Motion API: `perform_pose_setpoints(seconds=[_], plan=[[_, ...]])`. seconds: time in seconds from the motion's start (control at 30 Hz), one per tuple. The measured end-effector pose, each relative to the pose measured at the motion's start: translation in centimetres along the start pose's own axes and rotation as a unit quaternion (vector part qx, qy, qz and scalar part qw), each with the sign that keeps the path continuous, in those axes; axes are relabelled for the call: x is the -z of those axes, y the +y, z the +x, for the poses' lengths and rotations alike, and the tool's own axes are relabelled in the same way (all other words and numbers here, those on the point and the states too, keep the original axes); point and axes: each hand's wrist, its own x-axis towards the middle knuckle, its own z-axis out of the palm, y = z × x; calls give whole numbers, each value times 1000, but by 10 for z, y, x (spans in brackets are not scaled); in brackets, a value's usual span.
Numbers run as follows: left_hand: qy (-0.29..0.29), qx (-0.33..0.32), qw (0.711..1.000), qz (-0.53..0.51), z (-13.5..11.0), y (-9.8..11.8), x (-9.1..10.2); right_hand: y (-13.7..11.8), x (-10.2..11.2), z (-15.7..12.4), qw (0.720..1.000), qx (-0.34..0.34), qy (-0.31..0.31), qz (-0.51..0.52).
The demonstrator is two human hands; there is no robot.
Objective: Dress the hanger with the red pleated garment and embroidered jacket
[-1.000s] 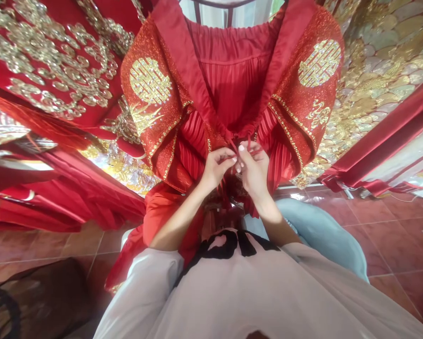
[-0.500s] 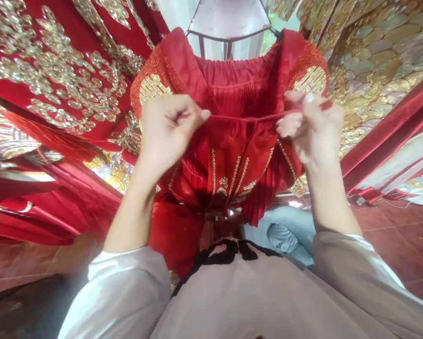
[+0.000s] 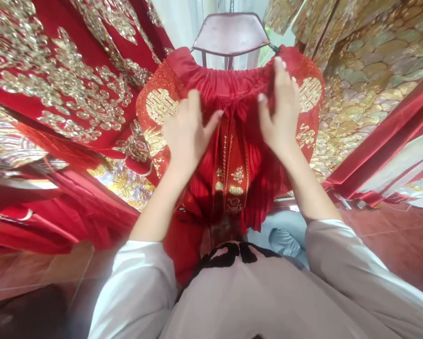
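Observation:
A red garment with a gathered waistband [image 3: 229,80] and gold embroidery hangs in front of me on a hanger [image 3: 230,35]. Its gathered top is drawn together at the middle, above a narrow embroidered panel [image 3: 237,175]. My left hand [image 3: 185,129] lies over the garment's left side, thumb and fingers apart, close to a round gold emblem [image 3: 161,106]. On the other side my right hand [image 3: 280,110] has its fingers stretched up along the red cloth near the hanger's end. Neither hand grips anything. The red cord's ends cannot be made out.
At the left hangs red cloth with dense crystal beading [image 3: 91,89]. Gold scale-patterned cloth [image 3: 370,84] fills the upper right. A red fabric-covered edge [image 3: 381,146] slants below it. Reddish floor tiles [image 3: 402,230] show lower right, and a brown object [image 3: 28,308] sits lower left.
Both hands have let go of the red cord that was stretched between them, and their fingers have opened. The garment's top now sits gathered at the middle, and the hands rest on its sides.

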Motion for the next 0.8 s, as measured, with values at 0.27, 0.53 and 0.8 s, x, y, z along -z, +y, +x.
perform_pose_setpoints(seconds=[0.27, 0.53, 0.8], plan=[[-28, -104, 994, -16, 12, -14, -51, 12, -2, 5, 967, 32, -130, -217], [-11, -174, 954, -243, 8, -8, -10, -11, 13, -4, 965, 113, -111, -209], [-48, -103, 902, -415, 49, -30, -20, 2, 8, 10, 989, -21, -17, -146]])
